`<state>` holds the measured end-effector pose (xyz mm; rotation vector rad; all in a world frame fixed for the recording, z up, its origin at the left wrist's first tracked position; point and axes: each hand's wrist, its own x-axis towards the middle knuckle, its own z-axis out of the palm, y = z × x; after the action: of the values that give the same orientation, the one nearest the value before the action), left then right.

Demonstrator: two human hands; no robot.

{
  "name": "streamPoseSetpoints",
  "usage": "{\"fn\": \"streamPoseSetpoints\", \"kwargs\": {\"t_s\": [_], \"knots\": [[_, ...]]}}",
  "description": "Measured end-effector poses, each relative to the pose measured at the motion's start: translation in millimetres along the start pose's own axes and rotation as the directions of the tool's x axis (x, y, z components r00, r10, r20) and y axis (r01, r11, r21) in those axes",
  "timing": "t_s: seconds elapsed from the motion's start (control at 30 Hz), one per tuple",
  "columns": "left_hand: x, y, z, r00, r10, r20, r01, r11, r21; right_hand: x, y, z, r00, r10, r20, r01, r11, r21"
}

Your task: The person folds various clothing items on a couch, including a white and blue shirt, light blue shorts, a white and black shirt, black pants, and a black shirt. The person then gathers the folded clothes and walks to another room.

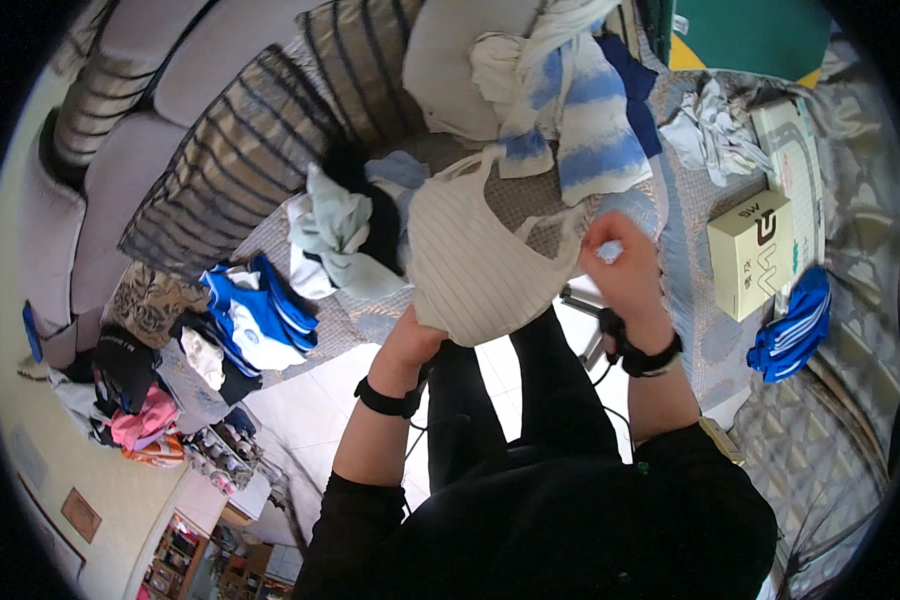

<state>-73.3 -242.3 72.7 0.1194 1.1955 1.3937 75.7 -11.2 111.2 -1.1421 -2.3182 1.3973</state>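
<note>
A cream ribbed strappy top [480, 262] hangs between my two hands above the sofa seat. My left hand [412, 341] grips its lower left edge, with the fingers partly behind the cloth. At the garment's upper right edge, by a strap, my right hand [619, 251] pinches the fabric between thumb and fingers. Both wrists wear black bands. Left of the top lies a crumpled pale green and white garment [337, 232] beside a black one. A blue and white tie-dyed garment [570, 127] is draped just beyond it.
Blue and white sportswear [262, 315] lies left on the patterned sofa cover. Striped cushions [232, 165] lean behind. To the right are a pale yellow box [750, 251], a flat white box [802, 150], crumpled white cloth [712, 135] and a folded blue garment [791, 326]. Further left sits a clothes pile [142, 416].
</note>
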Motion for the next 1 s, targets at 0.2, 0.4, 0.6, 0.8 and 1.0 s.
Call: {"fn": "streamPoseSetpoints", "kwargs": {"t_s": [0.2, 0.4, 0.6, 0.8, 1.0], "knots": [[-66, 73, 4, 0.896, 0.292, 0.336, -0.442, 0.665, 0.601, 3, -109, 8, 0.706, -0.577, 0.410, 0.580, 0.804, 0.131], [-136, 81, -44, 0.757, 0.531, 0.381, -0.601, 0.336, 0.725, -28, -151, 110, 0.406, -0.281, 0.870, 0.034, 0.956, 0.293], [-225, 2, -149, 0.594, 0.365, -0.717, -0.374, 0.914, 0.156, -52, -200, 191, 0.390, -0.148, 0.909, 0.354, 0.935, 0.000], [-262, -53, -182, 0.570, -0.074, -0.818, -0.317, 0.899, -0.302, -101, -233, 293, 0.567, 0.044, 0.822, -0.322, 0.931, 0.172], [-297, -65, -208, 0.712, 0.345, -0.612, -0.693, 0.491, -0.529, -161, -251, 366, 0.136, 0.172, 0.976, -0.809, 0.588, 0.009]]}}
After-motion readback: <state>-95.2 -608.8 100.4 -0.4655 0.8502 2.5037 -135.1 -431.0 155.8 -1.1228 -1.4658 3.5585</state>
